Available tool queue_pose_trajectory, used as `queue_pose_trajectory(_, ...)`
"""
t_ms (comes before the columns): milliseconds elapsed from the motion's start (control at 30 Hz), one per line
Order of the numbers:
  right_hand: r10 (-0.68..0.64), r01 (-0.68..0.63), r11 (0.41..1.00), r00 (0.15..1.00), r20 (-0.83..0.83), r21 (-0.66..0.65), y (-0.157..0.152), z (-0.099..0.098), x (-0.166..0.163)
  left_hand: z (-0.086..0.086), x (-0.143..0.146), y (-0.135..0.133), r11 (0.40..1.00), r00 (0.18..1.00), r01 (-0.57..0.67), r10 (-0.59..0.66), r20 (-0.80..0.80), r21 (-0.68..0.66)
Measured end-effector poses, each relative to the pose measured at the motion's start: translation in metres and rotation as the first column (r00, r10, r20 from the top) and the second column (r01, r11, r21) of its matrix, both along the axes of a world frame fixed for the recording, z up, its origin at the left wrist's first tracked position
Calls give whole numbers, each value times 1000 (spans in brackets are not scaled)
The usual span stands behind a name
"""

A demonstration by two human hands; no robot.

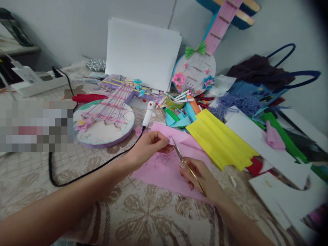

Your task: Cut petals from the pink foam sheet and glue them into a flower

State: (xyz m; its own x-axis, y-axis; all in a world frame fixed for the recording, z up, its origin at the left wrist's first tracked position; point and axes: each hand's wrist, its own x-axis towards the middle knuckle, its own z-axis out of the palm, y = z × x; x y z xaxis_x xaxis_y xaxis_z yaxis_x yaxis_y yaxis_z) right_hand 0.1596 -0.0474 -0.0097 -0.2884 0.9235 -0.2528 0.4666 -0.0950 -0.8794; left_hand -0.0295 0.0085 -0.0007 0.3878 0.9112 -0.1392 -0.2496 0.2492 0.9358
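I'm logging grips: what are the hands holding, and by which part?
The right hand holds scissors by their gold-coloured handles. The left hand is pinched near the blades; whether it holds anything cannot be told.

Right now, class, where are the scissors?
In the head view, just right of centre: the scissors are in the right hand, tips close to the left hand, over the pink paper.

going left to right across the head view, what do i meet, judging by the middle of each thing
White power strip → round-bodied stringed instrument → left hand → right hand holding scissors → yellow sheet → bag with blue handles.
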Motion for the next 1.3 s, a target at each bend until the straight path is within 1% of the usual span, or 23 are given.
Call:
queue_pose_trajectory(100, -3, 3, 1000, 1000, -4, -15, 0, 0, -1, 0, 1, 0, 1000, 1000, -6, 6, -2, -1)
queue_pose_trajectory(333, -7, 7, 1000, 1000, -7, -4, 1, -1, -1, -1, 1, 1, 1000, 1000, -5, 5, -16, 18)
queue_pose_trajectory(633, -29, 28, 998, 999, -26, -50, 0, 0, -2, -4, -1, 3, 1000, 1000, 18, -18, -6, 23)
queue_pose_trajectory(1167, -28, 27, 998, 999, -15, -56, 0, 1, -2, -2, -3, 5, 999, 999, 44, -44, 4, -4)
queue_pose_trajectory(1300, -17, 17, 999, 1000, -1, -37, 1, 1, -2, -2, -3, 6, 999, 999, 46, -46, 3, 1)
